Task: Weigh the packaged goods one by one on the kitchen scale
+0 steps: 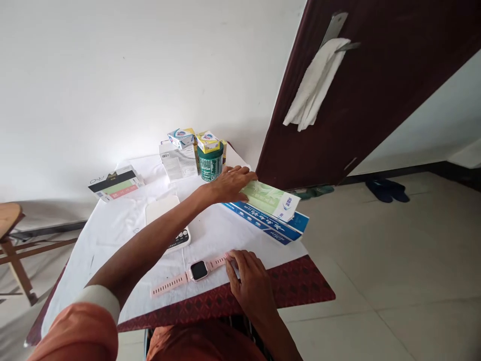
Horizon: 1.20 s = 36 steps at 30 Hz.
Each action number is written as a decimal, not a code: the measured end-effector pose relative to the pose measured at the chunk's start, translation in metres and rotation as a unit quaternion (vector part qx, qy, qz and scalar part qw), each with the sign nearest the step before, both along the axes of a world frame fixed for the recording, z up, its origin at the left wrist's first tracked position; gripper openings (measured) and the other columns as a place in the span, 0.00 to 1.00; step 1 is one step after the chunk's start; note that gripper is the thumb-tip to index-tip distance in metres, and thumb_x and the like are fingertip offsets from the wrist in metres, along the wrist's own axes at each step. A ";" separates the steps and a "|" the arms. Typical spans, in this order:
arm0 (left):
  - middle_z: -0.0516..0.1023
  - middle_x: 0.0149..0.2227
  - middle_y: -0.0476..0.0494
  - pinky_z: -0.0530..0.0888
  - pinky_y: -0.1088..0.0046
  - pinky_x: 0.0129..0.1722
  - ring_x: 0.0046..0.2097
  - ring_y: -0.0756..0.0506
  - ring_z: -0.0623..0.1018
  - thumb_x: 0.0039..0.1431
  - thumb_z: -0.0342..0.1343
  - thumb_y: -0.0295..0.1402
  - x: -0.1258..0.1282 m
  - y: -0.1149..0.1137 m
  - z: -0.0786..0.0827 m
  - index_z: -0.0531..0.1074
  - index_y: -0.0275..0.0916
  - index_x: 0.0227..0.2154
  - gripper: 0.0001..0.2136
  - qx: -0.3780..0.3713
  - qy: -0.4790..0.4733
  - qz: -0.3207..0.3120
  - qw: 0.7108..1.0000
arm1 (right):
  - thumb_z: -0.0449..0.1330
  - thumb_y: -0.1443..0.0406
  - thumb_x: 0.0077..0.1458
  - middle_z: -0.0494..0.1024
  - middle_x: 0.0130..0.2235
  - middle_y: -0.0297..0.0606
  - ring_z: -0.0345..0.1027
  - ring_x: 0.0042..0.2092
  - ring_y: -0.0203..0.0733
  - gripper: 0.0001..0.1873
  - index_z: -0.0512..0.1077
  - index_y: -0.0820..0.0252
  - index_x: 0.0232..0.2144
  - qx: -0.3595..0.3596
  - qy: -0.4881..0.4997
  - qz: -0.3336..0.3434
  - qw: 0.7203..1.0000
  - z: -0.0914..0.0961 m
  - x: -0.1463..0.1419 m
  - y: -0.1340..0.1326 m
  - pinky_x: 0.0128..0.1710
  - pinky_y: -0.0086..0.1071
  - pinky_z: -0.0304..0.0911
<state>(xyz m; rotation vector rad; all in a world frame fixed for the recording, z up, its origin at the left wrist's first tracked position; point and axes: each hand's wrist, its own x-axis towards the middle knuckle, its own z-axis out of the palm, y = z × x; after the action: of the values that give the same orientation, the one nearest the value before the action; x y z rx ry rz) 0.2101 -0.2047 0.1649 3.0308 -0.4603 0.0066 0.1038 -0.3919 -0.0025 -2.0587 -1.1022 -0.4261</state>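
Note:
My left hand (pixel 233 184) reaches across the table, its fingers wrapped over the near-left end of a flat green and white box (pixel 271 199). That box lies on a long blue box (pixel 268 224), partly covering it. My right hand (pixel 252 282) is at the table's front, thumb and forefinger closed at the strap end of a pink smartwatch (pixel 199 271). The watch lies stretched out on the white cloth, dark screen up. Beneath my left forearm sits a white kitchen scale (pixel 180 241) with dark buttons, partly hidden by the arm.
A green tub (pixel 211 163) carries a small yellow box (pixel 208 142); beside it a white carton (pixel 179 161) bears another small box (pixel 181 137). An open-looking printed box (pixel 116 183) lies at left. A stool (pixel 13 240), dark door (pixel 338 110) and slippers (pixel 387 190) surround the table.

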 end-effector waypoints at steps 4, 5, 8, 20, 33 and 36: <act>0.73 0.55 0.36 0.68 0.56 0.55 0.57 0.35 0.72 0.60 0.65 0.36 -0.042 0.022 0.019 0.66 0.38 0.56 0.23 -0.036 -0.064 0.020 0.997 | 0.55 0.65 0.70 0.75 0.36 0.39 0.67 0.38 0.46 0.04 0.69 0.60 0.44 0.011 0.006 0.001 1.000 0.000 0.000 -0.003 0.41 0.38 0.62; 0.73 0.55 0.36 0.68 0.55 0.55 0.57 0.35 0.72 0.61 0.64 0.38 -0.059 0.031 0.025 0.65 0.39 0.56 0.23 -0.038 -0.086 0.035 0.995 | 0.55 0.65 0.70 0.75 0.36 0.39 0.68 0.39 0.46 0.05 0.69 0.60 0.44 0.013 0.004 0.001 1.000 0.000 0.000 -0.004 0.42 0.38 0.62; 0.73 0.52 0.38 0.69 0.54 0.54 0.54 0.35 0.73 0.62 0.62 0.38 -0.119 0.062 0.040 0.65 0.40 0.55 0.21 0.002 -0.106 0.115 0.988 | 0.55 0.64 0.70 0.75 0.36 0.40 0.68 0.39 0.46 0.06 0.69 0.61 0.45 0.011 -0.008 0.000 1.000 -0.003 0.001 -0.005 0.41 0.38 0.63; 0.74 0.49 0.39 0.67 0.52 0.53 0.53 0.34 0.73 0.59 0.64 0.39 -0.224 0.119 -0.032 0.68 0.41 0.54 0.22 0.028 0.033 0.336 0.941 | 0.53 0.62 0.71 0.74 0.35 0.39 0.69 0.37 0.45 0.08 0.69 0.60 0.44 0.001 -0.033 0.013 0.999 -0.003 0.001 -0.006 0.39 0.38 0.65; 0.74 0.53 0.40 0.66 0.51 0.58 0.56 0.36 0.73 0.63 0.60 0.35 -0.239 0.130 -0.037 0.67 0.43 0.56 0.19 -0.036 -0.012 0.306 0.951 | 0.50 0.58 0.72 0.75 0.35 0.40 0.70 0.36 0.44 0.14 0.70 0.61 0.44 0.010 -0.058 0.024 0.998 -0.005 0.004 -0.005 0.39 0.38 0.66; 0.74 0.51 0.41 0.69 0.54 0.56 0.54 0.38 0.74 0.64 0.59 0.36 -0.251 0.141 -0.033 0.69 0.43 0.50 0.13 -0.072 -0.046 0.314 0.946 | 0.50 0.57 0.72 0.75 0.34 0.40 0.70 0.35 0.44 0.15 0.70 0.61 0.44 0.020 -0.064 0.025 0.997 -0.006 0.005 -0.005 0.38 0.38 0.66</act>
<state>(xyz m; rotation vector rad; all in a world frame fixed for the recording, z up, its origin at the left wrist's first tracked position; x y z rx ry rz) -0.0413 -0.0642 0.1318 2.8927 0.4921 0.2064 0.1088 -0.3967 -0.0086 -1.9876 -1.2093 -0.5574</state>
